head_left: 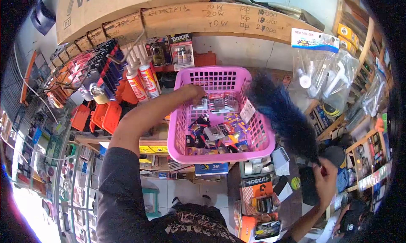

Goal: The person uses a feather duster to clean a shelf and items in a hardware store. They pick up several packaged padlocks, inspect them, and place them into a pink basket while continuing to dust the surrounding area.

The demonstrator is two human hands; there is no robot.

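Dusting stock on the shelf, I judge; basket in hand, duster ready.

My left hand (195, 93) reaches out over the near-left rim of the pink basket (220, 152). Fingers curl down inside onto the packaged small goods (213, 131) at the back of it. Closed on the rim or on a packet, I cannot tell; the knuckles hide it.

My right hand (325, 180) is low and to the right of the basket, fist clamped round the handle of a dark blue feather duster (281, 114). The plume slants up and away from this grip, its tip just beside the basket's right wall, near the hanging price tag (247, 111).

Sealant tubes (141, 80) stand beyond my left forearm, well apart from the duster.

Next move, as I read it: steady or tilt the basket with the left, then sweep the plume across the packets lightly, so loose cards stay put and the tag is not snagged.
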